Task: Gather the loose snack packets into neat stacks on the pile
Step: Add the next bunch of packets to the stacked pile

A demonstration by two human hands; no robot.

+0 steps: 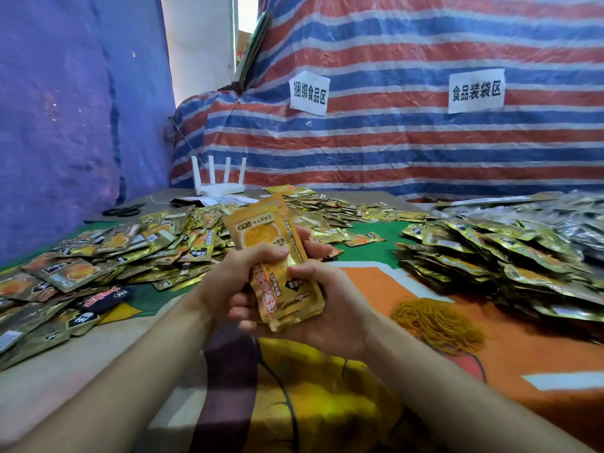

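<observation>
A small bundle of gold and orange snack packets (277, 256) stands upright in the middle of the view, held by both hands above the table. My left hand (235, 279) grips the bundle from the left with fingers curled over its front. My right hand (327, 305) cups it from below and the right, thumb pressed on the front. Loose packets (108, 259) lie scattered in a wide heap on the left. A pile of stacked packets (490, 259) sits on the right.
A heap of yellow rubber bands (438, 325) lies on the orange cloth right of my hands. A white router (219, 181) and black scissors (122, 210) sit at the back left. More packets (330, 207) spread across the far middle. Striped tarpaulin walls the back.
</observation>
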